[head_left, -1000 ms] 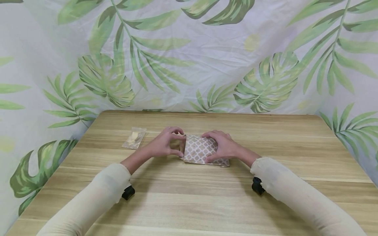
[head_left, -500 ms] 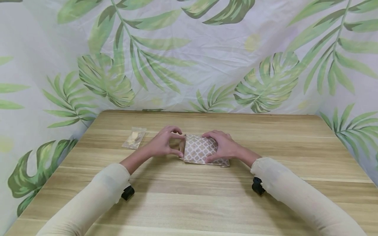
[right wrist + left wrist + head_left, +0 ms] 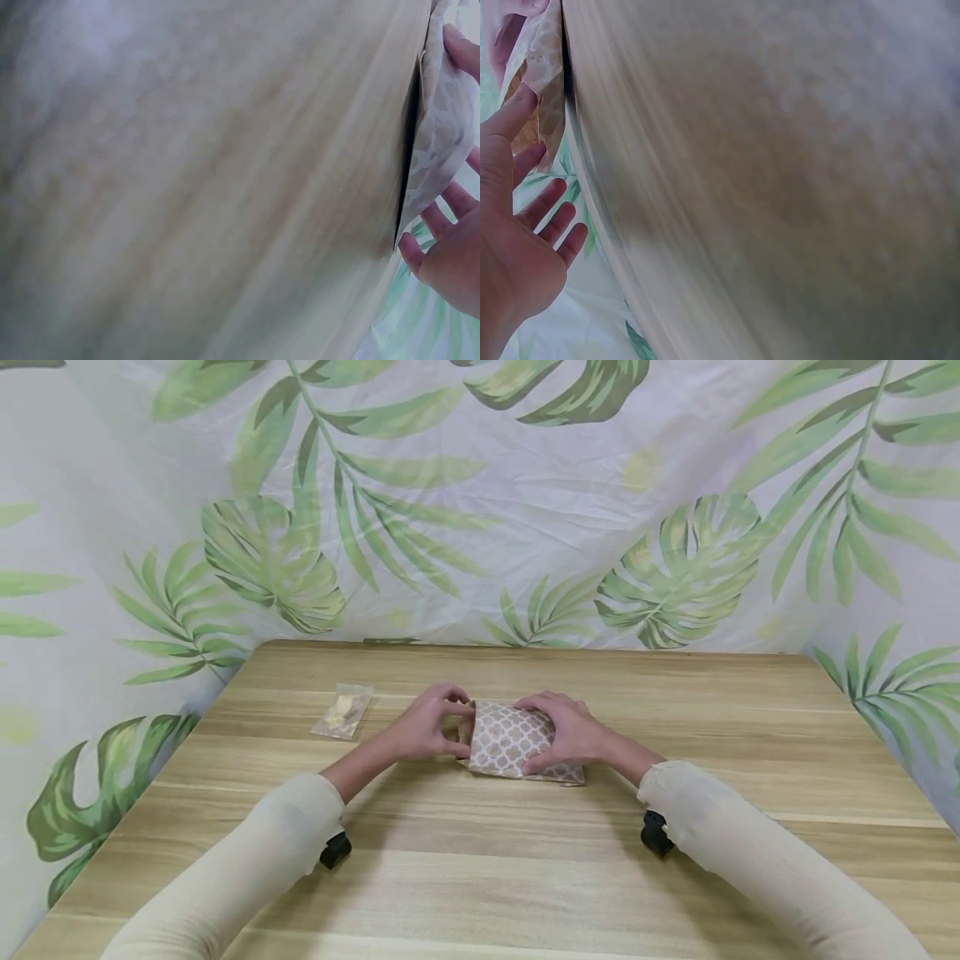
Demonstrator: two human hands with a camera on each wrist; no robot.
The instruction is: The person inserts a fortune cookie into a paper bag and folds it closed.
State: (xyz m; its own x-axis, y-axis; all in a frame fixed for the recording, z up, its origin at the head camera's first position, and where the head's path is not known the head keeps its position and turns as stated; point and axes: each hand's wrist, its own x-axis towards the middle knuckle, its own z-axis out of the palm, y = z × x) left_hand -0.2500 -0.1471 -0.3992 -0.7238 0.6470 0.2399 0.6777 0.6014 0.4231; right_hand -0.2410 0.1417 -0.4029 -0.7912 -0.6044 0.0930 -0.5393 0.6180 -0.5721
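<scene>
A small paper bag [image 3: 501, 739], tan with a white lattice pattern, lies flat on the table with its mouth facing left. My right hand [image 3: 564, 727] grips it from above, thumb on the near side and fingers over the far side. At the mouth is my left hand [image 3: 433, 724], its thumb and forefinger spread apart with the tips just within the edges. The left wrist view shows the left thumb [image 3: 514, 112] against the bag's brown inside [image 3: 529, 129], while the other fingers extend loosely. Patterned paper [image 3: 439, 142] bulges under the right fingers in the right wrist view.
A clear plastic packet [image 3: 342, 712] with pale yellow pieces in it lies left of the bag, beyond the left forearm. The wooden table [image 3: 480, 868] ends at the back against a leaf-print cloth [image 3: 540, 510].
My left hand has shifted slightly right, its thumb and forefinger tips going a little further into the bag's mouth. The right hand and bag stay nearly in place.
</scene>
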